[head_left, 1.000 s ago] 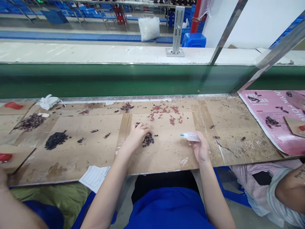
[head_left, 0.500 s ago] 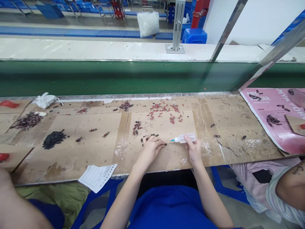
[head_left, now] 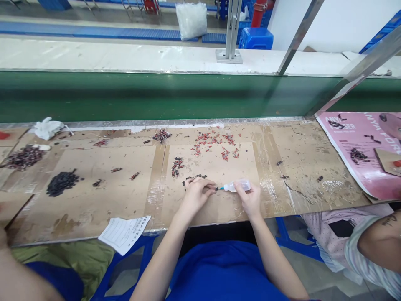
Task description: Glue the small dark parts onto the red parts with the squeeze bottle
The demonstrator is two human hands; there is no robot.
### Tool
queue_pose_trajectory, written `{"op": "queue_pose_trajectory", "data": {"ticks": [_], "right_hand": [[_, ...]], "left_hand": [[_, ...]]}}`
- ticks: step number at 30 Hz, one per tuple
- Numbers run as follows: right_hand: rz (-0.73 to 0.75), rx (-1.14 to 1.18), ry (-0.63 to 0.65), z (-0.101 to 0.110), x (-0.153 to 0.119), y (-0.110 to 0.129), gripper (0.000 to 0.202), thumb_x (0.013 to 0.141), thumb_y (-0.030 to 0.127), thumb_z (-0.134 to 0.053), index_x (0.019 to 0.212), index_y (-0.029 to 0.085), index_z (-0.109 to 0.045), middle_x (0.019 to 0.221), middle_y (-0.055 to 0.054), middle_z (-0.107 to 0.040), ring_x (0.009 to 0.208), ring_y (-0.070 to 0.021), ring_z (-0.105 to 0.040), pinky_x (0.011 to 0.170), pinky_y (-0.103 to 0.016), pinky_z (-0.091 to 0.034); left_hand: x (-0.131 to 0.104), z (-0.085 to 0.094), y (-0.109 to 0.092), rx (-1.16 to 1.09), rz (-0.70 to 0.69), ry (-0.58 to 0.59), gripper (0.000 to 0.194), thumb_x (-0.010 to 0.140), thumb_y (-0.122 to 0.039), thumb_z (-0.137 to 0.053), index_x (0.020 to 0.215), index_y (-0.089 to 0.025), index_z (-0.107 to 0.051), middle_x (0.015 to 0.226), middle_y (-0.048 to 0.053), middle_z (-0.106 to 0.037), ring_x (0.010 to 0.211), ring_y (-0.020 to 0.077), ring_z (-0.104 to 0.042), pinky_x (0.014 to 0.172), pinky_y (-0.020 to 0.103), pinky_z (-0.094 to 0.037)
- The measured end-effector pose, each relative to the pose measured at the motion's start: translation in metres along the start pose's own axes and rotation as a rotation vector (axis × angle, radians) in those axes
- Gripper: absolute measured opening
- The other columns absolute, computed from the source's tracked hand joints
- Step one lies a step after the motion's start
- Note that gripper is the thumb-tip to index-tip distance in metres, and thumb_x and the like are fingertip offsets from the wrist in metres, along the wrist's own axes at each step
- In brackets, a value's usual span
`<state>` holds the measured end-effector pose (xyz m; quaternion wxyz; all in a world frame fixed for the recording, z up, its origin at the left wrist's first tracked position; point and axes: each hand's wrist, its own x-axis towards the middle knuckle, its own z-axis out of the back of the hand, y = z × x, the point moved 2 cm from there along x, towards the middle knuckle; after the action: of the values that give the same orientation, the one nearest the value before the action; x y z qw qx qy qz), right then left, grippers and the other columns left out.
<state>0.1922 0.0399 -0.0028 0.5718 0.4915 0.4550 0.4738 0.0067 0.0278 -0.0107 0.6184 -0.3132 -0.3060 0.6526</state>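
The tabletop is covered with brown cardboard sheets, taped and stained. At its near middle, the left hand pinches a small black piece between thumb and forefinger; its other fingers are curled, partly hidden from view. The right hand grips a translucent plastic squeeze bottle with a teal tip, fingers closed around the body. The bottle lies nearly level, tip pointing left, at the small black piece; contact between the two cannot be confirmed.

Just beyond the left hand lies a loose group of small black pieces, partly covered by it. Farther left is a cluster of red-and-black pieces. Small red pointed pieces are scattered on the far side, ahead of the hands.

On the left of the tabletop: a heap of black pieces, a heap of dark reddish pieces beyond it, and a white crumpled cloth at the far edge. A white printed paper slip overhangs the near edge. At far right, a pink printed poster bears dark pieces.
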Motion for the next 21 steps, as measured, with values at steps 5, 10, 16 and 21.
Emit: {"op": "queue_pose_trajectory", "data": {"ticks": [5,10,16,21], "right_hand": [[-0.006,-0.033,0.026,-0.001,0.000,-0.002,0.025,0.068,0.042,-0.071,0.063,0.018,-0.067,0.062,-0.004,-0.068,0.060,-0.0190,-0.060,0.056,-0.030,-0.048],[-0.002,-0.030,0.033,-0.001,0.000,-0.003,0.025,0.070,0.041,-0.069,0.065,0.017,-0.067,0.063,-0.004,-0.068,0.060,-0.0184,-0.061,0.058,-0.029,-0.048],[-0.007,-0.009,-0.006,0.001,0.000,-0.005,0.025,0.071,0.041,-0.069,0.067,0.016,-0.069,0.065,-0.004,-0.070,0.062,-0.0186,-0.062,0.060,-0.029,-0.050],[0.004,0.007,0.004,0.001,0.001,-0.004,0.024,0.070,0.040,-0.070,0.064,0.017,-0.068,0.064,-0.004,-0.069,0.060,-0.0183,-0.062,0.059,-0.029,-0.050]], "left_hand": [[0.001,0.001,0.000,-0.010,0.016,-0.001,0.014,0.067,-0.018,-0.076,0.076,-0.027,-0.073,0.073,0.003,-0.076,0.088,0.0273,-0.068,0.096,0.052,-0.034],[0.001,0.001,-0.002,-0.011,0.070,0.033,0.010,0.067,-0.018,-0.075,0.072,-0.026,-0.073,0.077,0.004,-0.077,0.087,0.0257,-0.068,0.101,0.054,-0.031],[0.000,-0.002,0.009,-0.012,0.019,0.028,0.004,0.074,-0.026,-0.068,0.074,-0.027,-0.072,0.076,0.002,-0.075,0.084,0.0241,-0.069,0.099,0.047,-0.039],[-0.001,-0.007,0.020,-0.019,-0.061,-0.111,0.017,0.083,-0.035,-0.060,0.070,-0.029,-0.068,0.065,0.000,-0.071,0.084,0.0238,-0.069,0.091,0.042,-0.046]]}}
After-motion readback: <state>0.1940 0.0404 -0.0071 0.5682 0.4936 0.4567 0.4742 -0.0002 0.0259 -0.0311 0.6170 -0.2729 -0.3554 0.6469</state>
